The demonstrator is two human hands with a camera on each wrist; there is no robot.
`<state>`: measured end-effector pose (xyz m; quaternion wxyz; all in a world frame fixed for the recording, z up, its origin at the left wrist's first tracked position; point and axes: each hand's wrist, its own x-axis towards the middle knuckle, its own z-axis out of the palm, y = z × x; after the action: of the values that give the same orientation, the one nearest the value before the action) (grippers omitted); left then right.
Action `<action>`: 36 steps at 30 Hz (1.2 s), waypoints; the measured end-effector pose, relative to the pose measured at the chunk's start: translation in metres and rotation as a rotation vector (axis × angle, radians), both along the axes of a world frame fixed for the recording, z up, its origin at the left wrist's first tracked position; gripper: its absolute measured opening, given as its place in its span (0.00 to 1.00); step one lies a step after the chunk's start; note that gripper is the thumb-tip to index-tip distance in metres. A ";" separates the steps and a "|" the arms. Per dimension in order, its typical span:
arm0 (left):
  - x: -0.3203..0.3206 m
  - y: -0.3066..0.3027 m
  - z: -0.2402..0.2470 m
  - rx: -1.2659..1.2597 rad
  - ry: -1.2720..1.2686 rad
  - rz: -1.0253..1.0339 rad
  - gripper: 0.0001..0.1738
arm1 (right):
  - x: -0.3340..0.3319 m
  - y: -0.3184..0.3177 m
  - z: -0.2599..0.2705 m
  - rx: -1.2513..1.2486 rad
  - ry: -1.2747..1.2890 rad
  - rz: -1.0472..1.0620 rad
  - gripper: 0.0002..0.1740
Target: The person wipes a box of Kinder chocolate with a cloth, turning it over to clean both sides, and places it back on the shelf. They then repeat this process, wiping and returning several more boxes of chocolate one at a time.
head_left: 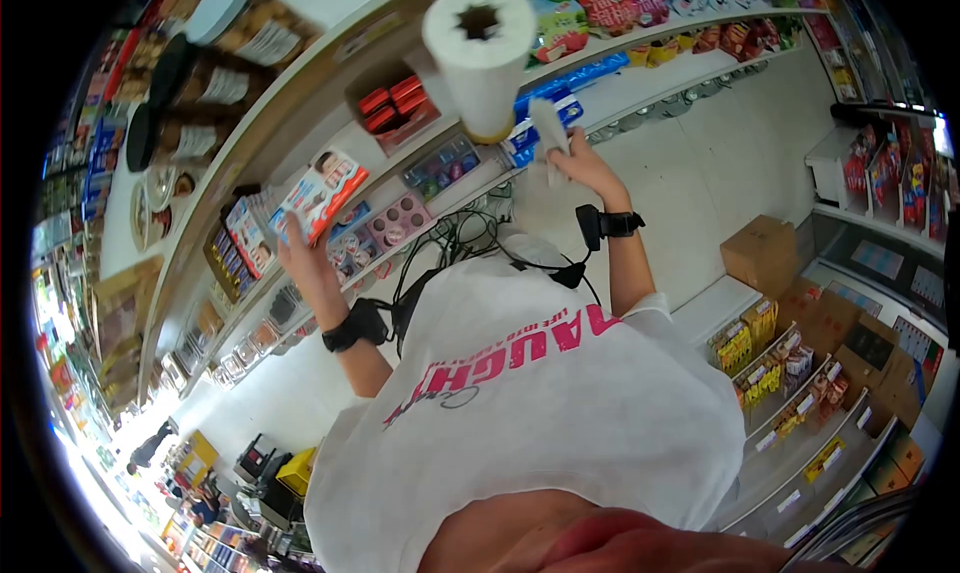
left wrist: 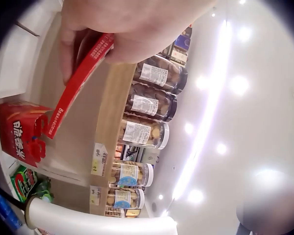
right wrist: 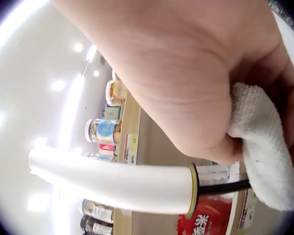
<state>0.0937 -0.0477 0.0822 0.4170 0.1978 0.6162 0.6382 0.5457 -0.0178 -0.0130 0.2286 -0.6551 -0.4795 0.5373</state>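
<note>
My left hand holds a flat red-and-white chocolate box above the shelf, with a child's face on its front. In the left wrist view the fingers and thumb pinch this box's red edge. My right hand grips a white cloth beside the shelf's front edge. Seen from the right wrist, the cloth is a bunched, textured fabric tucked between thumb and fingers. Between both hands stands a tall white roll with a hollow core. Similar boxes stand on the shelf beside my left hand.
Red packets fill a display box left of the roll. A tray of small colourful items lies below it. Jars line the upper shelf. Black cables hang before my shirt. A carton is at the right.
</note>
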 end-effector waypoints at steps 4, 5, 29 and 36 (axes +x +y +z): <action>0.013 -0.001 0.005 -0.015 0.031 0.022 0.22 | 0.012 0.029 0.000 0.358 0.180 -0.194 0.37; 0.016 -0.002 0.007 -0.013 0.031 0.024 0.22 | 0.003 0.037 0.006 0.388 0.263 -0.278 0.33; 0.001 0.003 0.024 -0.141 0.253 -0.297 0.20 | 0.006 -0.009 0.133 0.222 0.842 0.252 0.09; -0.023 0.006 0.048 -0.064 0.522 -0.803 0.17 | -0.205 0.001 0.161 0.700 0.341 0.501 0.31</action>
<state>0.0709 -0.0421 0.1305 0.4676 0.5608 0.5948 0.3363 0.3411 -0.0172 0.1485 0.3750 -0.3047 -0.7310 0.4818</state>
